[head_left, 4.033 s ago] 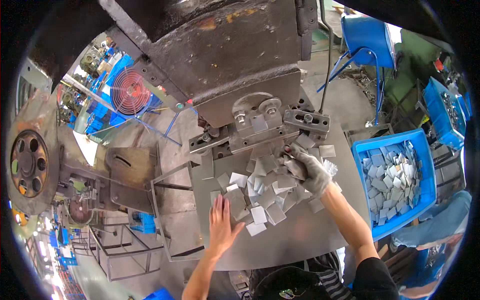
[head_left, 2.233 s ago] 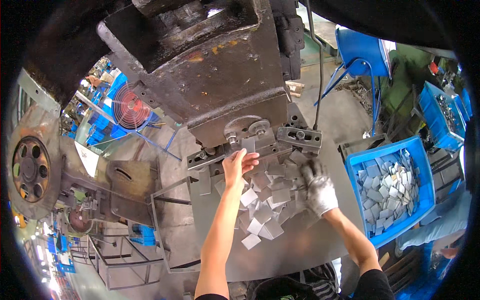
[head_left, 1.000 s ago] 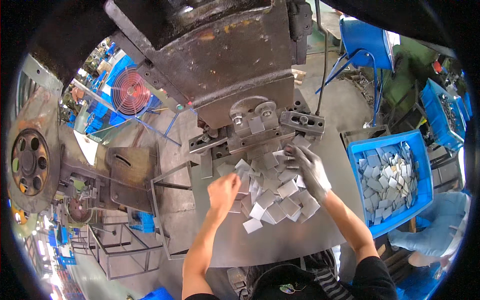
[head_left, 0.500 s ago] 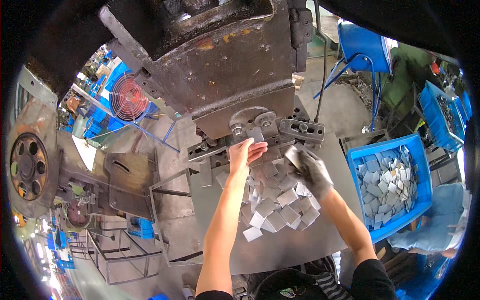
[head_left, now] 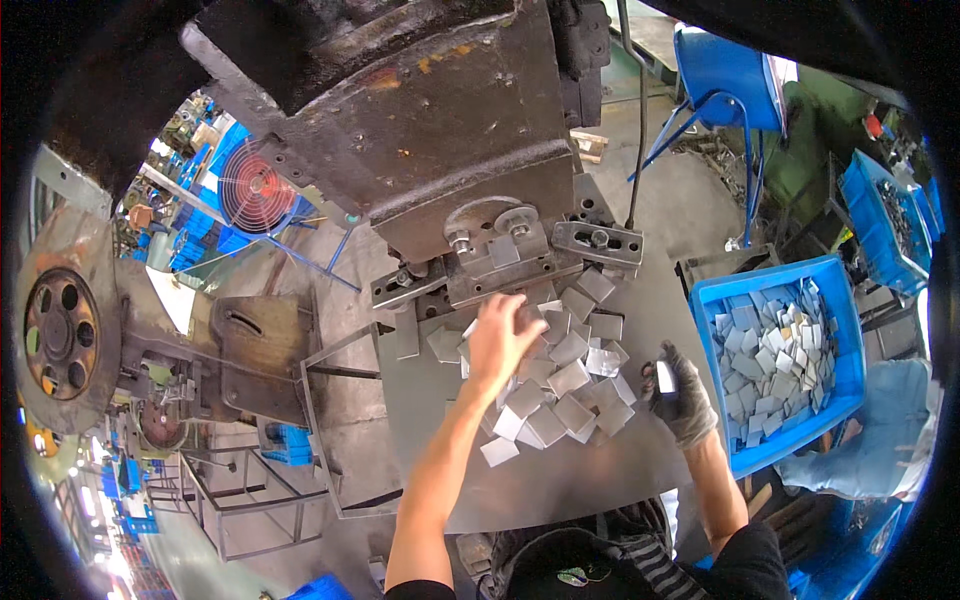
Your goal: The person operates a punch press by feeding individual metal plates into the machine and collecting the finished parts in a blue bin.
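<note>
Over the heap of small square metal plates [head_left: 570, 378], my bare left hand [head_left: 503, 338] is bent down with curled fingers. A grey metal plate [head_left: 531, 318] shows between its thumb and fingers, partly hidden. My right hand [head_left: 685, 400], in a grey glove, is at the right of the heap near the blue bin. Its fingers are closed on a shiny metal plate [head_left: 665, 377]. Beyond my left hand, one more plate [head_left: 504, 251] rests at the die block [head_left: 520, 277] under the ram of a big press [head_left: 470, 130]. Neither hand touches the die.
A blue bin [head_left: 852, 385] full of similar plates stands right of the metal table [head_left: 440, 490]. Clamp bars [head_left: 600, 240] flank the die. Further off are a blue chair [head_left: 725, 80], a red-centred fan [head_left: 255, 185] and a metal frame [head_left: 250, 510]. Another person's blue clothing [head_left: 865, 430] shows at far right.
My left hand has drawn back from the die to the heap, leaving a plate at the die. The gloved right hand has moved right and nearer to me, still holding a plate.
</note>
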